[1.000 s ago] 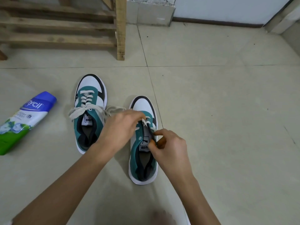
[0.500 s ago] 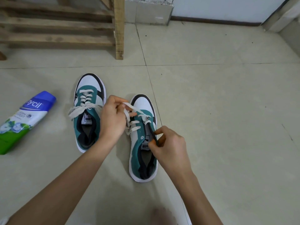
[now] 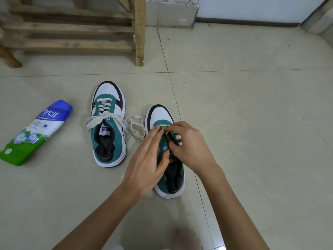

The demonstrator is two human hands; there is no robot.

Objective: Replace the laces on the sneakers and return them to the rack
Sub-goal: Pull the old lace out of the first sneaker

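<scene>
**A:** Hand pose?

**B:** Left hand [image 3: 146,159] is spread, fingers straight and close together, laid flat along the left side of the part-laced teal, white and black sneaker [image 3: 160,114]. The forearm enters from bottom left. Right hand [image 3: 189,147] is curled over the tongue and right eyelet row, gripping that sneaker. Its index tip sits at a short pale lace strip by the lowest eyelets. Whether it pinches the strip: cannot tell.

**A:** Shoe positions?

**B:** Both are on the glossy beige tiled floor [image 3: 243,123], toes toward its wall edge. The held shoe is mid-floor, beside a grout line. The fully laced teal, white and black sneaker [image 3: 108,150] is to its left, near but apart. Its flat off-white woven lace [image 3: 106,121] is loosely tied, and loops lie on the floor between the shoes.

**A:** Materials?

**B:** Matte teal uppers, smooth white toes, black collar lining, ribbed white soles. A slatted raw-wood rack [image 3: 72,29] stands at the floor's far-left corner. A blue-capped white-and-green plastic bottle [image 3: 34,134] lies on its side toward the left edge.
</scene>
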